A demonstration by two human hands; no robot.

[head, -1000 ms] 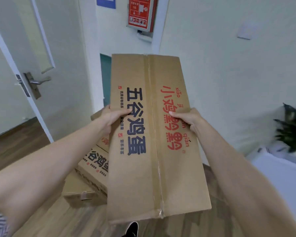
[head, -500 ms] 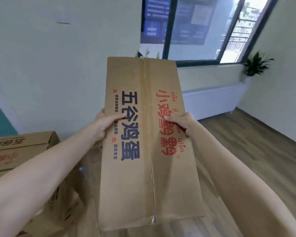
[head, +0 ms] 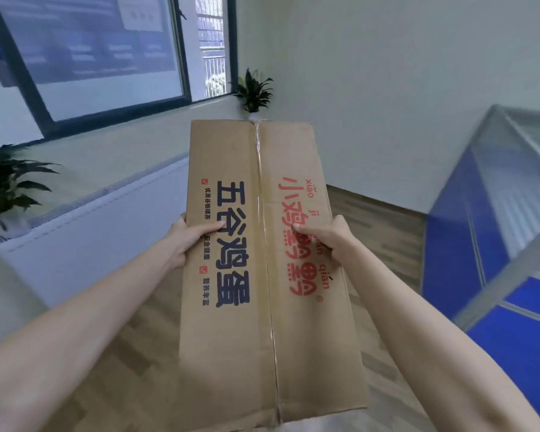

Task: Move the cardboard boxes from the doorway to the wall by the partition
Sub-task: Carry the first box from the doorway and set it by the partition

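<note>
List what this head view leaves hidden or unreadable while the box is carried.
- Fingers of the left hand and right hand: under the cardboard box, only thumbs show.
- Floor ahead: blocked by the box.
- Blue partition: blurred, cut by the right edge.
- Window posters: too blurred to read.
</note>
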